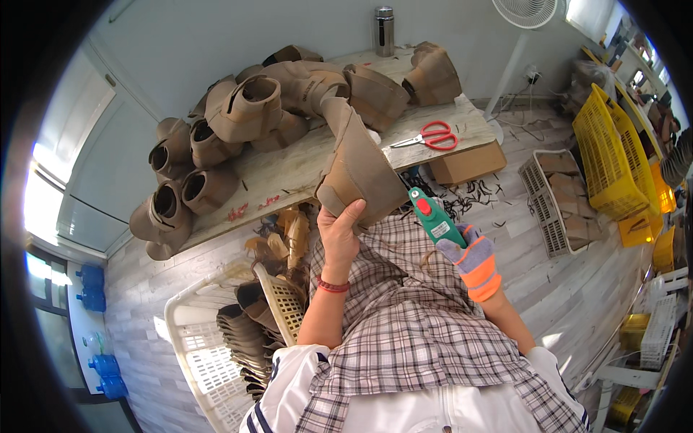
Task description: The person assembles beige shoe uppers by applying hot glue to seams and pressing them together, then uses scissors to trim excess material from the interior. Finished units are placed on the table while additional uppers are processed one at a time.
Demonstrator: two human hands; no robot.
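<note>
A brown shoe upper is held up at the table's front edge, pinched between the thumb and fingers of my bare left hand. A red bead bracelet circles that wrist. In a grey and orange knit glove, my right hand grips a green handheld power tool with a red button. The tool's narrow metal tip points at the right edge of the upper; whether they touch I cannot tell. Red-handled scissors lie on the marbled worktable beyond.
More brown shoe uppers are heaped along the table's back and left. A steel flask stands near the wall. A white basket holds stacked pieces at my left. Dark trimmings litter the floor beside a cardboard box. Crates stand at right.
</note>
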